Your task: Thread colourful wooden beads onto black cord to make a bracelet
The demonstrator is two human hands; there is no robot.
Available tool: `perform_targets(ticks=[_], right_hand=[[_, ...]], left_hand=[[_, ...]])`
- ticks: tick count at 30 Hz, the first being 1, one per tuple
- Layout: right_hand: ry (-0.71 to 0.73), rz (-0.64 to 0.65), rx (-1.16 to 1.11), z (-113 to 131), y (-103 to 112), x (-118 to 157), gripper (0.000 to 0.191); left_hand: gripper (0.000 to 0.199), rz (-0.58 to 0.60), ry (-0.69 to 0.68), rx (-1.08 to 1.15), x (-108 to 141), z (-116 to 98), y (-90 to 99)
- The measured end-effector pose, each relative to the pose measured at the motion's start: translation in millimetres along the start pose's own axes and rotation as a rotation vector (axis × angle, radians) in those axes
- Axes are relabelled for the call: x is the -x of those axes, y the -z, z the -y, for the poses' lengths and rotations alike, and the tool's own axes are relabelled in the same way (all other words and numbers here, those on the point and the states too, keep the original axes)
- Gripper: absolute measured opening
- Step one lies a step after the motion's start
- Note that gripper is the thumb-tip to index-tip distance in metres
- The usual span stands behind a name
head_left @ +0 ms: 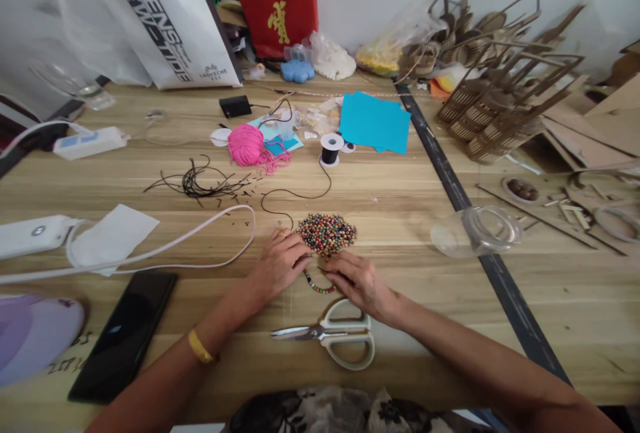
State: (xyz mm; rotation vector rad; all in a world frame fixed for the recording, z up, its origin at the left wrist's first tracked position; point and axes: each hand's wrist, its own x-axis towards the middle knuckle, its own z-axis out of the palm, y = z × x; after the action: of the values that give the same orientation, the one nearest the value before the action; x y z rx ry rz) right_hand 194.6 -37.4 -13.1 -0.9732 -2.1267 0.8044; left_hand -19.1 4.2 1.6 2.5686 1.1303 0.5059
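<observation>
A heap of small multicoloured beads (327,233) lies on the wooden table. Below it hangs a short curved string of beads (319,288) between my hands. My left hand (283,259) is at the heap's left edge, fingers bent together around the left end of the bead string. At the heap's lower right, my right hand (357,279) pinches near the string's other end; a dark cord tip shows at the fingertips. Black cord (295,191) runs from a spool (330,150) toward my left hand. Scissors (333,334) with pale handles lie just below my hands.
Cut black cords (197,179), pink yarn (246,145) and blue sheets (375,121) lie farther back. A phone (123,336) and white cable (200,233) are at left. On the right stand a clear plastic container (477,231) and brown slatted baskets (493,113).
</observation>
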Motion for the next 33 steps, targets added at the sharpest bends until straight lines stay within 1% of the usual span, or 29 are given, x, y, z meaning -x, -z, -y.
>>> perform_targets(ticks=[5,9,12,15,18,20,23,25,28,31,33], right_hand=[[0.018,0.066,0.213,3.0,-1.0,1.3,0.017],[0.033,0.084,0.267,2.9,-1.7,1.5,0.017],[0.046,0.09,0.304,3.4,-1.7,1.9,0.016],[0.042,0.119,0.369,5.1,-0.9,2.7,0.016],[0.019,0.141,0.402,6.8,0.1,2.7,0.014],[0.0,0.119,0.371,6.6,0.3,2.2,0.014],[-0.033,0.05,0.21,4.0,-0.4,1.2,0.013],[-0.051,-0.013,0.078,1.8,-1.0,0.8,0.012],[-0.099,-0.092,-0.065,0.6,-0.3,0.0,0.012],[-0.142,-0.103,-0.146,2.1,1.9,-1.1,0.014],[-0.14,-0.097,-0.167,3.3,3.3,-1.9,0.015]], left_hand=[[0.013,-0.005,-0.032,-0.07,-0.9,-2.1,-4.5],[0.014,-0.016,-0.037,-0.094,-1.6,-3.9,-6.6],[0.014,-0.032,-0.037,-0.069,-1.9,-4.3,-7.6],[0.014,-0.096,-0.023,0.063,-2.4,-4.7,-6.6],[0.01,-0.172,0.039,0.3,-3.0,-6.2,-2.3],[0.007,-0.171,0.119,0.439,-3.0,-7.5,1.2],[0.005,-0.099,0.223,0.587,-2.0,-9.3,3.7],[0.005,-0.06,0.241,0.656,-1.0,-10.0,2.5],[0.008,-0.035,0.237,0.718,0.0,-10.5,-1.6],[0.01,-0.025,0.247,0.744,0.1,-10.8,-4.6],[0.011,-0.019,0.254,0.737,0.0,-10.8,-5.4]])
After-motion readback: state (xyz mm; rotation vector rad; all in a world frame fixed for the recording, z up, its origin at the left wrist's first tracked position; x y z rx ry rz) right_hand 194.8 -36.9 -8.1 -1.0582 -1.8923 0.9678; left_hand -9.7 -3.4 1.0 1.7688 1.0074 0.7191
